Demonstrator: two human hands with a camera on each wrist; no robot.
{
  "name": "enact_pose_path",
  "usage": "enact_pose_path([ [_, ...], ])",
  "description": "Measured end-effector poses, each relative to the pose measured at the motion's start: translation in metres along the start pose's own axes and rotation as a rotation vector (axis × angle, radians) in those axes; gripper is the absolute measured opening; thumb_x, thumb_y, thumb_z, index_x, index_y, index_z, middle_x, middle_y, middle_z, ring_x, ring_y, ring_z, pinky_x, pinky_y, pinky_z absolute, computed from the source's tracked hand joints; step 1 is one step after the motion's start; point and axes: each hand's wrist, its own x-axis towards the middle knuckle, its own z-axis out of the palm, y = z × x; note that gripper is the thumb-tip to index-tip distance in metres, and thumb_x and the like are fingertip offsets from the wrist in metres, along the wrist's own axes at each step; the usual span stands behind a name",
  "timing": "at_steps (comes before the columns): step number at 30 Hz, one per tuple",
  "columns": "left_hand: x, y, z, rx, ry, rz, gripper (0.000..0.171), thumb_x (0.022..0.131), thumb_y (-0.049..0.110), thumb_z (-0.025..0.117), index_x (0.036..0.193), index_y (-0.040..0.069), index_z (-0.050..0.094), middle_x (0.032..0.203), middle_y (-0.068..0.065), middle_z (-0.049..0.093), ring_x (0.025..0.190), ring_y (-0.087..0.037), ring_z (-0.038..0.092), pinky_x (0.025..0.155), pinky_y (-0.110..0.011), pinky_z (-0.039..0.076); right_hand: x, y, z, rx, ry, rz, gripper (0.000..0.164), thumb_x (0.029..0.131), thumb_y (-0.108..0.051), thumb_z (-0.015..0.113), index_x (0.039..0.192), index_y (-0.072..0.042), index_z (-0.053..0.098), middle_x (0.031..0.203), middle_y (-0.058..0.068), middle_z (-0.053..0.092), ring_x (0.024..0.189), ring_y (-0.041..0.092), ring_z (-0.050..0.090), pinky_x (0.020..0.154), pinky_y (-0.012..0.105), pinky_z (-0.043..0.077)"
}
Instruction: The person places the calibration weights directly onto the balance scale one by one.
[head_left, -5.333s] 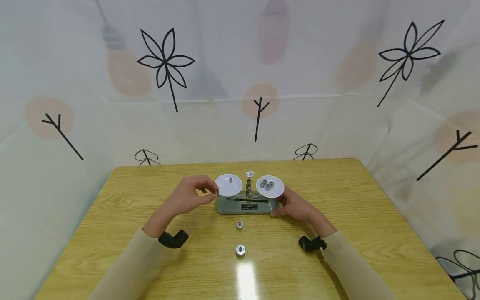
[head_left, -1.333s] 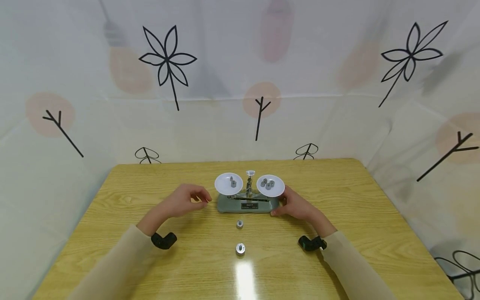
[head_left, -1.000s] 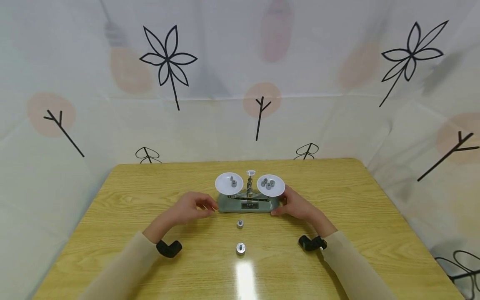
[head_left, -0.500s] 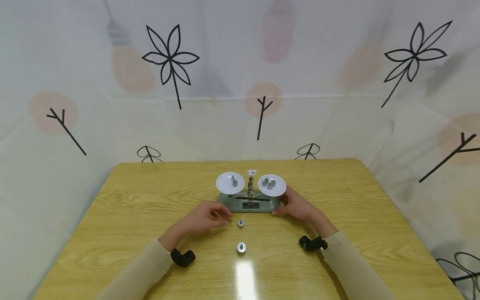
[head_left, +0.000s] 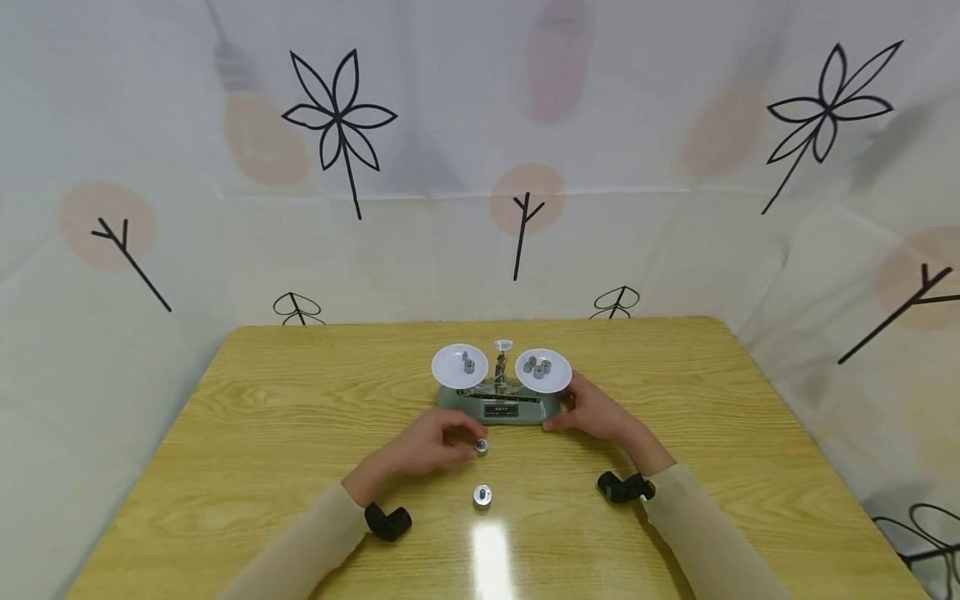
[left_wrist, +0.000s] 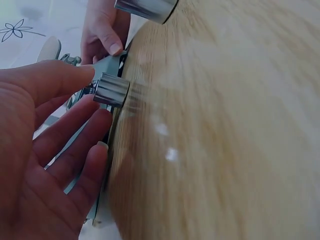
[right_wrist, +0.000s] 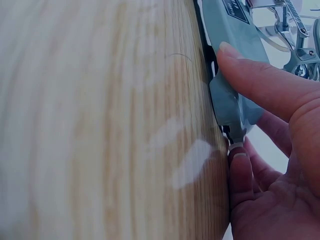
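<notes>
A balance scale (head_left: 459,407) with a grey-green base stands at the table's middle. Its left pan (head_left: 447,357) bears two small metal weights; several more sit in the right pan (head_left: 555,382). My left hand (head_left: 426,443) is in front of the base, its thumb and index finger at the knob of a silver cylindrical weight (left_wrist: 112,90) that stands on the table. The other fingers of that hand are loosely bent, behind the weight in the left wrist view. My right hand (head_left: 596,412) grips the right end of the base, thumb (right_wrist: 250,75) on its front side.
A larger silver weight (head_left: 482,497) stands on the wooden table (head_left: 315,375), nearer to me. A patterned cloth (head_left: 420,258) hangs behind and at both sides of the table.
One more weight has come into the left pan from my left hand. That hand has since moved right and nearer, reaching the small weight on the table. My right hand stays put.
</notes>
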Motion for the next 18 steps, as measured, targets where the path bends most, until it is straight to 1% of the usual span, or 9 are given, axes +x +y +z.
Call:
enact_pose_path([
  [3,0.0035,0.0007,0.0034,-0.017,-0.003,0.028,0.027,0.088,0.002,0.074,0.115,0.002,0.07,0.117,-0.011,0.069,0.108,-0.021,0.064,0.092,-0.03,0.052,0.0001,-0.0004,0.0003,0.013,-0.001,0.002,0.086,0.079,-0.01,0.085,0.148,-0.005,0.035,0.137,0.017,0.047,0.117,0.034,0.05,0.096,0.052,0.043],
  [5,0.0054,0.0021,0.005,-0.025,-0.011,0.03,0.028,0.088,0.0,0.074,0.115,0.0,0.069,0.117,-0.012,0.068,0.108,-0.021,0.064,0.093,-0.03,0.052,-0.0001,-0.0016,0.0001,0.025,-0.005,0.003,0.086,0.079,-0.009,0.085,0.148,-0.005,0.034,0.137,0.017,0.047,0.118,0.034,0.049,0.097,0.052,0.043],
  [8,0.0072,0.0042,0.0066,-0.013,-0.019,0.007,0.026,0.088,-0.001,0.073,0.114,0.0,0.07,0.114,-0.01,0.069,0.106,-0.018,0.064,0.093,-0.03,0.051,-0.0005,-0.0032,0.0002,0.035,-0.005,0.01,0.086,0.079,-0.008,0.085,0.148,-0.004,0.034,0.138,0.018,0.046,0.118,0.035,0.049,0.097,0.052,0.043],
  [13,0.008,0.0075,0.0074,0.032,-0.038,-0.055,0.023,0.088,-0.001,0.072,0.11,0.006,0.073,0.109,-0.001,0.07,0.102,-0.013,0.062,0.09,-0.028,0.051,-0.0009,-0.004,0.0007,0.041,-0.003,-0.002,0.086,0.079,-0.007,0.085,0.148,-0.003,0.035,0.137,0.018,0.046,0.116,0.034,0.049,0.095,0.052,0.043],
  [15,0.008,0.0082,0.0073,0.048,-0.046,-0.069,0.022,0.088,-0.001,0.072,0.109,0.008,0.074,0.108,0.002,0.071,0.101,-0.011,0.062,0.088,-0.028,0.051,-0.0008,-0.0039,0.0009,0.044,-0.004,-0.005,0.086,0.079,-0.007,0.085,0.148,-0.004,0.034,0.137,0.018,0.046,0.116,0.034,0.049,0.096,0.052,0.043],
  [18,0.0074,0.0073,0.0073,0.069,-0.049,-0.071,0.021,0.089,0.0,0.072,0.108,0.01,0.074,0.107,0.005,0.071,0.102,-0.011,0.062,0.089,-0.028,0.051,-0.0003,-0.0029,0.0013,0.05,-0.008,-0.005,0.086,0.079,-0.007,0.085,0.148,-0.004,0.034,0.138,0.017,0.046,0.116,0.033,0.049,0.096,0.051,0.043],
])
